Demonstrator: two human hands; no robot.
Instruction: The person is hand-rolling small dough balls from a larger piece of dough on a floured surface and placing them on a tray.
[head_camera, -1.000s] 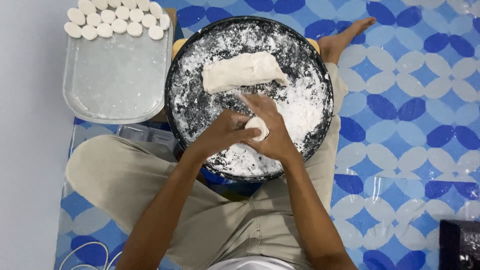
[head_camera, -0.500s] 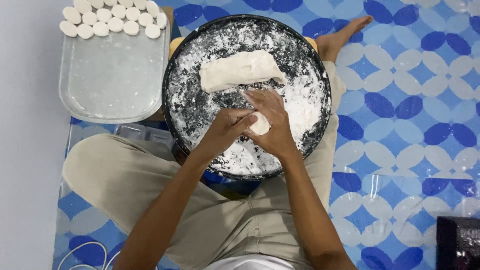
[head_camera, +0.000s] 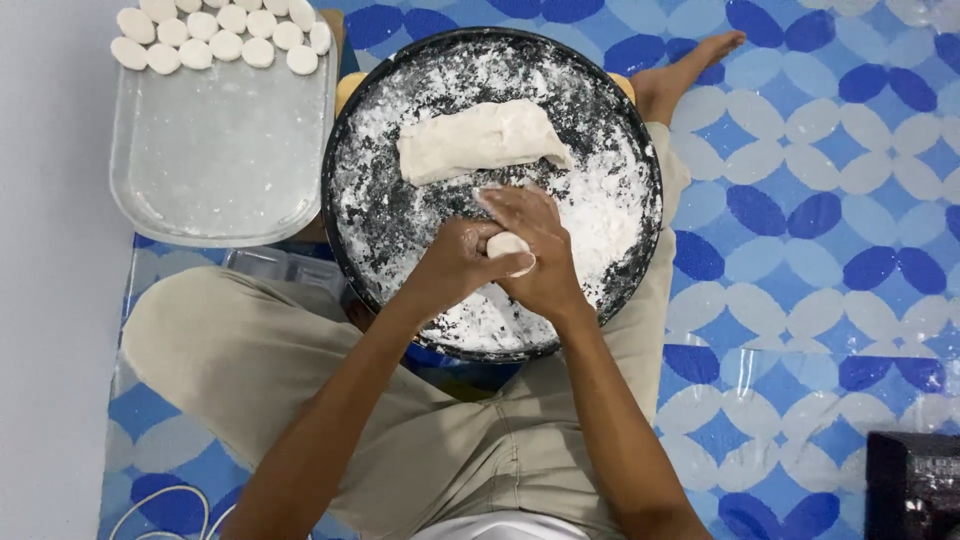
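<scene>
A small white dough ball sits between my two hands over a round black pan dusted with flour. My left hand presses against the ball from the left. My right hand cups it from the right, fingers stretched toward the pan's middle. A long lump of dough lies in the pan's far half, just beyond my fingertips. The pan rests on my crossed legs.
A clear rectangular tray lies left of the pan, with several round dough pieces lined along its far end. A blue and white patterned mat covers the floor. My bare foot shows beyond the pan. A dark box sits bottom right.
Both hands have stayed over the pan's near half, working the small ball between them; the view shifted slightly. The long dough lump has not moved.
</scene>
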